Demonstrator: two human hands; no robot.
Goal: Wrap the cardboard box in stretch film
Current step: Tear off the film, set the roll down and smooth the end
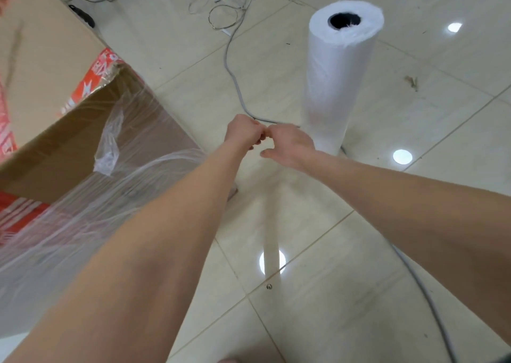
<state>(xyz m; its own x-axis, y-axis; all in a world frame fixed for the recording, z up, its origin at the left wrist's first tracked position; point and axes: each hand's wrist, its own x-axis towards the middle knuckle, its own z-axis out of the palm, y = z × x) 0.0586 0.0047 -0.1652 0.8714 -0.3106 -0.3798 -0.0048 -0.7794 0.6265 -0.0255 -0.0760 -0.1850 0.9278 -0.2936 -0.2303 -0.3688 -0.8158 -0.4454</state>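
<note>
A large cardboard box point(69, 130) with red printed tape fills the left side, and its near face is covered in wrinkled clear stretch film point(91, 213). A loose flap of film hangs at the box's top edge. The white film roll point(340, 72) stands upright on the floor, right of the box. My left hand point(243, 132) and my right hand point(290, 147) meet knuckle to knuckle between the box and the roll. Both are closed and pinch a hazy sheet of film that runs from the box corner. The fingertips are hidden.
The glossy tiled floor point(387, 252) reflects the ceiling lights. A grey cable point(235, 78) runs across it behind my hands, and another cable point(425, 293) curves along the right. Tangled white wires point(224, 9) lie at the top.
</note>
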